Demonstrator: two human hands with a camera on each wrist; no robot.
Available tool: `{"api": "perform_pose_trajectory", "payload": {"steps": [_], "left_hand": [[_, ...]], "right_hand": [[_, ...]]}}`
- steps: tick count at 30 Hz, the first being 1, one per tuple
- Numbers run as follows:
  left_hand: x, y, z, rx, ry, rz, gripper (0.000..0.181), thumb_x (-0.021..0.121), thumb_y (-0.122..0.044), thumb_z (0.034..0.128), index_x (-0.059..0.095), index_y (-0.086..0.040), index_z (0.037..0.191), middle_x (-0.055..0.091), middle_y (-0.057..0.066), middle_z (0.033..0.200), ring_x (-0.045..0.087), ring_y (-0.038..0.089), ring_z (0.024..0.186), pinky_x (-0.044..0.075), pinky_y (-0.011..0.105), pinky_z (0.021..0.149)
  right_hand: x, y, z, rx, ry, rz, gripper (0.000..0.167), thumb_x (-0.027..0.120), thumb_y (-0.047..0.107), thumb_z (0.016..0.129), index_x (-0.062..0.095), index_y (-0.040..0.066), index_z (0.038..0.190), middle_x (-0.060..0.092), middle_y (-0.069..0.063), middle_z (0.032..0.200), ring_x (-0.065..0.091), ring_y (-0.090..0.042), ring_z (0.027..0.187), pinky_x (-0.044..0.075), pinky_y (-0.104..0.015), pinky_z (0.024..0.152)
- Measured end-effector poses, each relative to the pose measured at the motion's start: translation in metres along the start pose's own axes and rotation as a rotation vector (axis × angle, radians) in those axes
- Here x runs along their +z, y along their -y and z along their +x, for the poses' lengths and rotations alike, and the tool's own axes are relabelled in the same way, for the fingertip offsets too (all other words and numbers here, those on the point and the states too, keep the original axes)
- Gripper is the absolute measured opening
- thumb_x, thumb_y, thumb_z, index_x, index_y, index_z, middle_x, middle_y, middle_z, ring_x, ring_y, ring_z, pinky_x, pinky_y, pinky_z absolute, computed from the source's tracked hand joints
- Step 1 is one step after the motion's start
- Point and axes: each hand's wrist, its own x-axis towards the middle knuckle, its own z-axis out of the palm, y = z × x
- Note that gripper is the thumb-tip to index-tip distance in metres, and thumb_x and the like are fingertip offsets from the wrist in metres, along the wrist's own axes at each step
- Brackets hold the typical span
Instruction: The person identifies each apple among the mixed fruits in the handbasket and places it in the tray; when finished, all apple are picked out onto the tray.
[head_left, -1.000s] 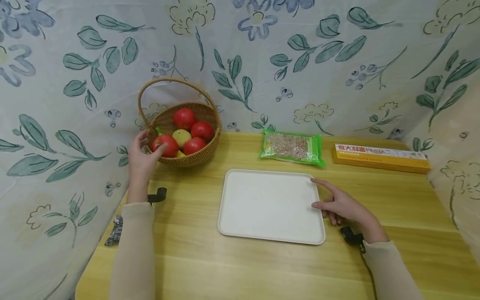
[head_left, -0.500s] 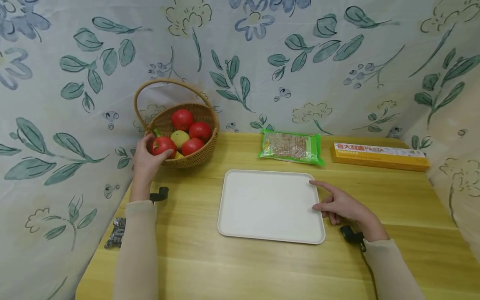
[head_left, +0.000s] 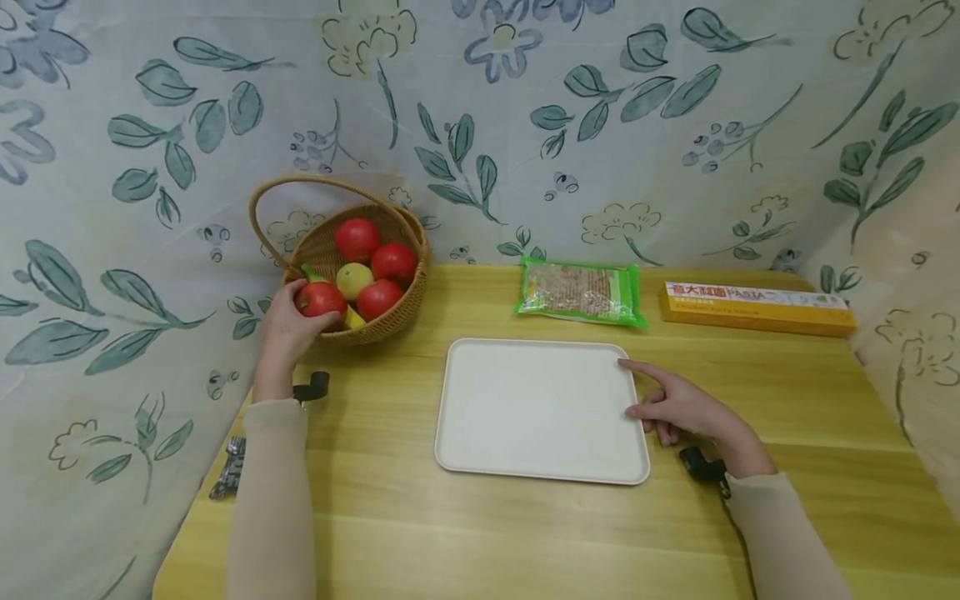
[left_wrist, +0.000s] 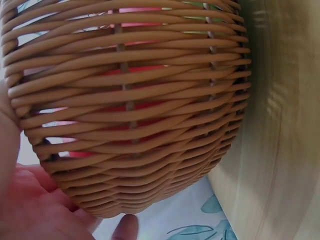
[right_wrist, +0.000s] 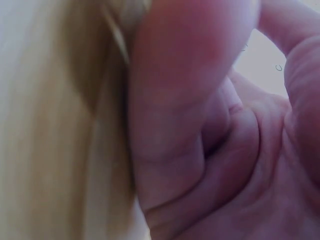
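At the left, the left hand (head_left: 283, 333) grips the near left side of the wicker basket (head_left: 397, 321), its thumb beside a red fruit (head_left: 321, 300) at the rim. The left wrist view shows the basket's woven wall (left_wrist: 135, 130) close up, with the left hand (left_wrist: 37, 205) against its outside. Several red fruits, a pale yellow-green one (head_left: 354, 281) and something yellow lie in the basket. On the right, the right hand (head_left: 686, 408) touches the right edge of the white tray (head_left: 540, 408) with index finger and thumb; its other fingers are bent under.
Behind the tray lies a green-edged noodle packet (head_left: 579, 292). An orange and white pasta box (head_left: 757, 310) is at the back right. A small dark packet (head_left: 228, 471) lies by the table's left edge. Floral cloth (head_left: 480, 125) hangs behind the table.
The basket has shifted slightly left and tilted, its handle leaning further left. The left hand has closed onto its side. The right hand and the tray have hardly moved.
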Motion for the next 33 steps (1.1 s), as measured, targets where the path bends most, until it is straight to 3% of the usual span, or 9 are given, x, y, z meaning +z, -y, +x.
{"api": "perform_pose_trajectory", "payload": {"steps": [8,18,22,27,33], "left_hand": [[0.003,-0.007,0.004,0.031,-0.044,0.000,0.090,0.078,-0.034,0.0928,0.031,-0.010,0.166,0.037,0.020,0.169,0.040,0.044,0.150,0.039,0.067,0.122],[0.004,-0.018,0.004,0.054,-0.143,-0.114,0.087,0.080,-0.032,0.0919,0.035,-0.015,0.165,0.039,0.014,0.168,0.040,0.038,0.152,0.039,0.063,0.124],[0.001,-0.026,0.000,0.067,-0.204,-0.245,0.085,0.082,-0.031,0.0914,0.039,-0.019,0.164,0.040,0.007,0.169,0.038,0.029,0.156,0.037,0.053,0.128],[-0.007,-0.038,-0.011,0.083,-0.244,-0.481,0.078,0.085,-0.025,0.0905,0.048,-0.028,0.159,0.044,-0.002,0.167,0.038,0.016,0.157,0.035,0.037,0.130],[-0.011,-0.053,-0.029,0.180,-0.212,-0.724,0.075,0.088,-0.011,0.0872,0.056,-0.029,0.153,0.048,-0.003,0.163,0.047,0.017,0.151,0.047,0.035,0.121]], "right_hand": [[0.001,0.000,-0.001,-0.004,0.006,0.015,0.092,0.074,0.022,0.101,0.014,0.014,0.171,0.068,-0.011,0.073,0.061,-0.016,0.047,0.051,-0.028,0.044],[0.001,0.002,-0.001,0.010,0.001,0.009,0.093,0.074,0.022,0.101,0.014,0.014,0.171,0.067,-0.009,0.072,0.060,-0.016,0.047,0.050,-0.027,0.044],[0.001,0.001,-0.002,0.018,-0.001,0.013,0.094,0.075,0.022,0.100,0.014,0.015,0.171,0.068,-0.010,0.073,0.061,-0.016,0.047,0.051,-0.028,0.044],[0.002,-0.001,-0.002,0.019,-0.002,0.012,0.093,0.075,0.023,0.100,0.014,0.015,0.171,0.067,-0.010,0.072,0.061,-0.017,0.048,0.051,-0.028,0.044],[0.001,0.000,0.000,0.011,-0.001,0.013,0.093,0.075,0.023,0.100,0.014,0.015,0.171,0.067,-0.010,0.072,0.061,-0.017,0.047,0.051,-0.028,0.044]]}}
